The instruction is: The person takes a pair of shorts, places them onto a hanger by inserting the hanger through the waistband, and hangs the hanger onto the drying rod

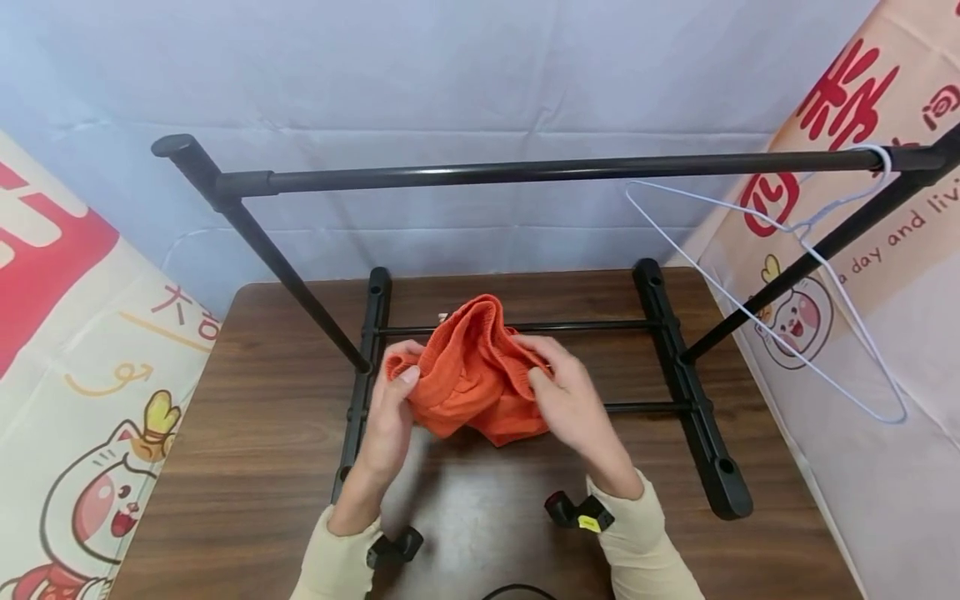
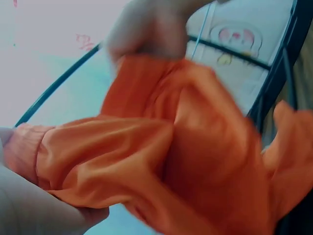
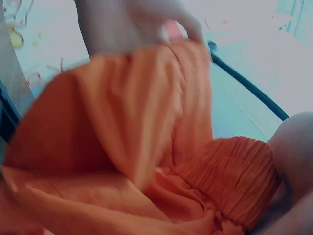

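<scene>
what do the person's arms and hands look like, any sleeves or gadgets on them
The left hand and right hand are bare, with no gloves. Both arms wear long cream sleeves, left sleeve and right sleeve. A small black left wrist camera and right wrist camera sit by the cuffs; the right one bears a yellow label.

Free gap between uprights [image 1: 295, 292], below top bar [image 1: 517, 171]; orange garment [image 1: 476, 379] blocks lower middle, white hanger [image 1: 802, 227] right end.

Brn tbl [image 1: 240, 400] — woodgrain, blk rack [image 1: 525, 172] atop
</scene>
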Demonstrator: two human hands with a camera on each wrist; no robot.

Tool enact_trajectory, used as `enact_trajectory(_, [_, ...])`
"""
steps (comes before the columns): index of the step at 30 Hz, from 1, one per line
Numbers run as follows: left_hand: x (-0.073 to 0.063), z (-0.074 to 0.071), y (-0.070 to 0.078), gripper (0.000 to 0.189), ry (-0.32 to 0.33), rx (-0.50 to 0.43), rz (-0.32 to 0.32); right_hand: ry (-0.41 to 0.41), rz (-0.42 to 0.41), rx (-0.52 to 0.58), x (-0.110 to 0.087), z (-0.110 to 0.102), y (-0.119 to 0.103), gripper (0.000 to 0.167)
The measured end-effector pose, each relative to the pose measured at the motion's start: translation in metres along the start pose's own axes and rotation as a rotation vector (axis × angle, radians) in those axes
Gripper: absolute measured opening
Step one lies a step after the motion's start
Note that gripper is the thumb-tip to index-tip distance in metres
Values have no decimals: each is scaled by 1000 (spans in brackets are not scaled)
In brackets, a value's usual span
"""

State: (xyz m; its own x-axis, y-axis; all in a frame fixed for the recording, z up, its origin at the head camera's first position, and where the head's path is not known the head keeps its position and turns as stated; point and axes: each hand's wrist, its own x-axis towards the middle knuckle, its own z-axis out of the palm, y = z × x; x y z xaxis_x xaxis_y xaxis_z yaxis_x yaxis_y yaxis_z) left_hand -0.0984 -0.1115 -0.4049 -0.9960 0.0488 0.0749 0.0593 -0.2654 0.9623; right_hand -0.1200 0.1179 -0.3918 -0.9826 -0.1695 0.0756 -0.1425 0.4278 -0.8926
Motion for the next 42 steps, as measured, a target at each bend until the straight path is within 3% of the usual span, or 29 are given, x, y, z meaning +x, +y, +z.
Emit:
enact_trajectory(4, [3, -18, 9, 23, -15, 74, 35, 72, 45, -16, 1, -23, 7, 45])
enact_trajectory(7, [4, -32, 16, 27, -24, 180, 56, 115, 36, -21, 2, -39, 12, 42])
enact_trajectory(11, [5, -47, 23, 33, -29, 300, 83, 170, -52, -46, 1, -59, 17, 42])
enact_trajectory(16, [4, -55, 26, 37, -60, 333, 88, 248, -230, -147, 0, -73, 22, 44])
enact_trajectory(18, [4, -56, 26, 38, -73, 343, 83, 302, -258, -184, 0, -74, 23, 41])
enact_trajectory(20, [4, -57, 25, 39, -85, 358, 82, 366, -223, -230, 0, -75, 24, 35])
enact_trajectory(22, [5, -59, 23, 40, -93, 391, 77, 408, -126, -285, 0, -78, 25, 32])
enact_trajectory(24, [6, -61, 21, 46, -100, 451, 71, 390, 13, -331, -1, -81, 27, 38])
enact_trajectory(26, [7, -65, 18, 57, -107, 566, 63, 315, 143, -329, 0, -84, 29, 51])
enact_trajectory(28, [8, -67, 15, 65, -111, 707, 70, 183, 214, -220, 1, -87, 34, 63])
enact_trajectory(30, [10, -69, 12, 64, -100, 850, 100, 50, 208, -2, 3, -87, 42, 67])
enact_trajectory(33, [13, -70, 6, 49, -36, 981, 163, -139, 98, 413, 8, -82, 57, 58])
enact_trajectory(35, [14, -70, 3, 38, 31, 1020, 192, -213, 11, 602, 11, -77, 66, 49])
enact_trajectory(38, [16, -71, 0, 34, 99, 970, 189, -184, -72, 660, 12, -70, 70, 42])
enact_trajectory(42, [18, -71, -1, 44, 95, 670, 156, 0, -96, 573, 9, -64, 63, 39])
